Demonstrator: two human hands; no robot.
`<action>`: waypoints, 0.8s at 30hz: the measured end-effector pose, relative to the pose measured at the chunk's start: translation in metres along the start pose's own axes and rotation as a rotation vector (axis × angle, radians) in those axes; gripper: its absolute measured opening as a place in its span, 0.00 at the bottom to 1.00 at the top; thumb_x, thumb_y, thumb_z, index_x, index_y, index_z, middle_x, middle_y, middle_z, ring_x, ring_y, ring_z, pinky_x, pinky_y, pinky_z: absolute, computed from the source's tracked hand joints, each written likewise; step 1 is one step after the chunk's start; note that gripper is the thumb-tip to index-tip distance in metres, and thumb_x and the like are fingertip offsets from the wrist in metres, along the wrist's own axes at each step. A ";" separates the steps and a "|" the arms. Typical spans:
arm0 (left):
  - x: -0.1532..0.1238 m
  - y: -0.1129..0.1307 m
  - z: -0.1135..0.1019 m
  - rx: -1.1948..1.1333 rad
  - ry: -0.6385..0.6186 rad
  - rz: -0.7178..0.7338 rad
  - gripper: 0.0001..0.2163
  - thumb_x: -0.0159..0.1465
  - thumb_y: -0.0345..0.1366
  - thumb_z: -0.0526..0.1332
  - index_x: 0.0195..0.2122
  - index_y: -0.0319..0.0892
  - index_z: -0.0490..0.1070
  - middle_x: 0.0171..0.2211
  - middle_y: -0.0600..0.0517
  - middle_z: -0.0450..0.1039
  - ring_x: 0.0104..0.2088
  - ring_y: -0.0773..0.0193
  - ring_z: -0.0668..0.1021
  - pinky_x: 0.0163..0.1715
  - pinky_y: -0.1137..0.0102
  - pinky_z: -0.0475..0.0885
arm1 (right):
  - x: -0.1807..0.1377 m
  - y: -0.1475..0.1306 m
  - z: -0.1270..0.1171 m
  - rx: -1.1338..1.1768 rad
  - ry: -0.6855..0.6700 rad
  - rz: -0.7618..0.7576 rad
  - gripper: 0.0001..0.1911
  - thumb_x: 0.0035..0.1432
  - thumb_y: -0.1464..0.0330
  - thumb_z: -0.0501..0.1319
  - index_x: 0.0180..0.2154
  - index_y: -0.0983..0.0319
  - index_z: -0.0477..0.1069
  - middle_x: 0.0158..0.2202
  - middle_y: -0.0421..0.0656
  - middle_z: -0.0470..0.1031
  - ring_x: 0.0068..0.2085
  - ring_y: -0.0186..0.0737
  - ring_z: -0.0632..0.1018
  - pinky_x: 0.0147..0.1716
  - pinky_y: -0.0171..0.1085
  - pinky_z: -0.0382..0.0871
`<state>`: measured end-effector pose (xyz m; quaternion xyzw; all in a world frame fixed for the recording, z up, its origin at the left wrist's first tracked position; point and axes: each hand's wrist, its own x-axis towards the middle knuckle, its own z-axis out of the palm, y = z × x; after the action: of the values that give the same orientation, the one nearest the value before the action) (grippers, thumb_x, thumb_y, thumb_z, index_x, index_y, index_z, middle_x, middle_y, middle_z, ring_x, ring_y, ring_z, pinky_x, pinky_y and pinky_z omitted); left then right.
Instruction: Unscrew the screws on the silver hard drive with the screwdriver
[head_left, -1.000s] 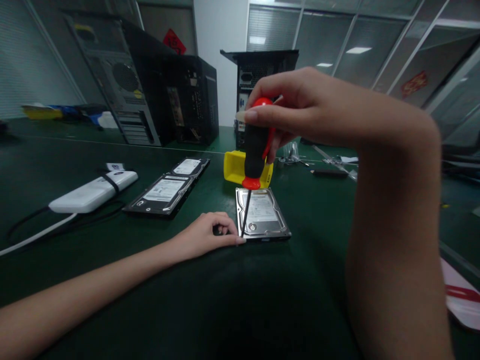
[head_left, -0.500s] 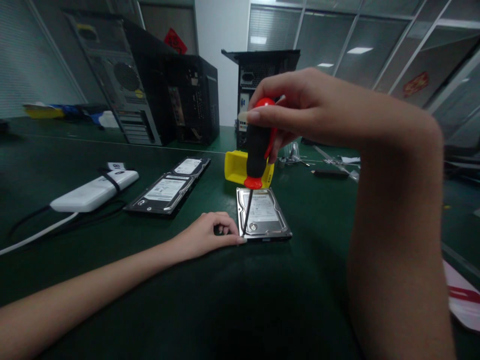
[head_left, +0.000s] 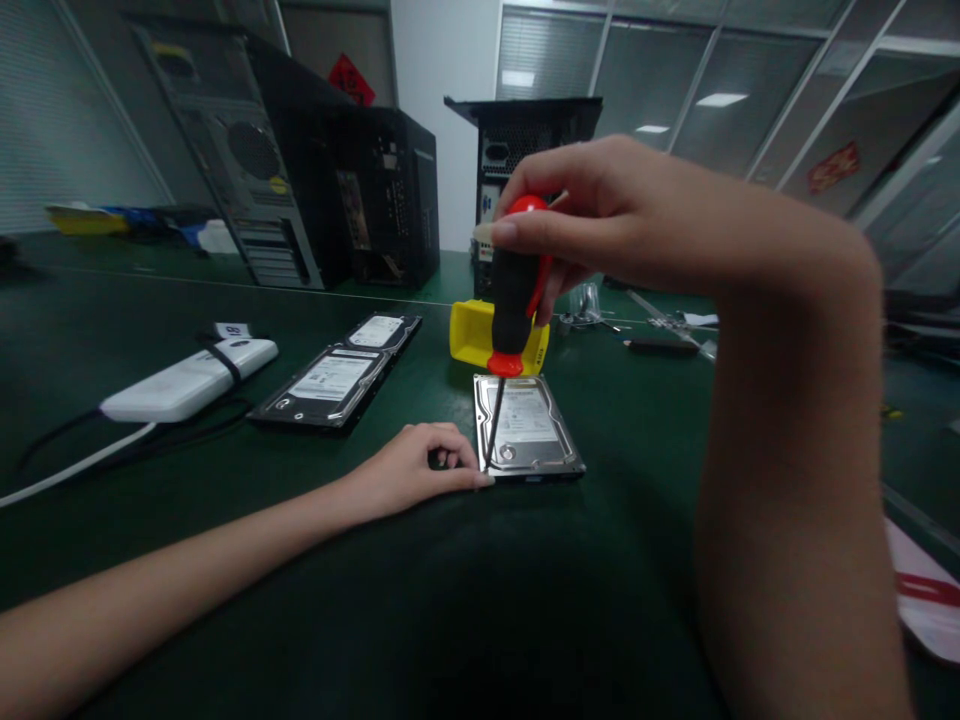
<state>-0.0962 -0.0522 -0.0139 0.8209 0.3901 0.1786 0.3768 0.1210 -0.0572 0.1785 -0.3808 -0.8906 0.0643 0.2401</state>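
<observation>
A silver hard drive (head_left: 531, 420) lies flat on the green table, label side up. My left hand (head_left: 429, 460) rests at its near left corner, fingers curled and thumb along the front edge, gripping that corner. Above the drive, my right hand (head_left: 574, 225) is closed around the black and red handle of a screwdriver (head_left: 514, 310). The screwdriver stands nearly upright, leaning slightly, and its tip meets the drive's near left corner beside my left thumb. Any screw under the tip is too small to make out.
Behind the drive sits a yellow bin (head_left: 471, 335). Two more hard drives (head_left: 330, 378) lie to the left, beside a white power strip (head_left: 191, 378) with cables. Computer cases (head_left: 285, 170) stand at the back. A dark pen-like tool (head_left: 660, 347) lies at right.
</observation>
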 end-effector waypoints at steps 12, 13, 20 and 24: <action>0.000 -0.001 0.000 -0.005 -0.007 -0.004 0.16 0.64 0.52 0.67 0.35 0.43 0.81 0.36 0.53 0.73 0.37 0.61 0.72 0.38 0.67 0.64 | 0.000 0.002 -0.001 0.026 -0.016 -0.084 0.13 0.72 0.61 0.61 0.42 0.65 0.75 0.36 0.38 0.77 0.32 0.26 0.78 0.25 0.19 0.71; 0.000 0.000 0.000 -0.006 -0.005 -0.003 0.16 0.64 0.52 0.67 0.35 0.43 0.81 0.35 0.53 0.73 0.37 0.61 0.72 0.38 0.67 0.64 | 0.000 0.002 -0.001 0.027 -0.014 -0.080 0.12 0.72 0.61 0.61 0.43 0.65 0.75 0.36 0.39 0.77 0.32 0.26 0.79 0.25 0.19 0.72; -0.005 -0.001 0.002 -0.023 0.058 0.026 0.13 0.63 0.48 0.69 0.35 0.43 0.80 0.36 0.53 0.71 0.37 0.61 0.72 0.39 0.67 0.66 | -0.001 0.000 -0.001 0.013 -0.016 -0.076 0.13 0.72 0.61 0.61 0.42 0.65 0.75 0.35 0.37 0.76 0.31 0.24 0.78 0.24 0.19 0.70; -0.005 0.000 0.002 -0.020 0.134 0.054 0.13 0.59 0.47 0.72 0.35 0.42 0.79 0.36 0.53 0.71 0.37 0.61 0.71 0.40 0.66 0.65 | 0.000 -0.003 -0.001 0.011 -0.008 -0.074 0.12 0.71 0.62 0.62 0.40 0.65 0.74 0.33 0.37 0.75 0.30 0.23 0.77 0.22 0.18 0.68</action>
<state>-0.0981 -0.0576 -0.0153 0.8136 0.3902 0.2471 0.3531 0.1200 -0.0592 0.1804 -0.3462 -0.9046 0.0618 0.2408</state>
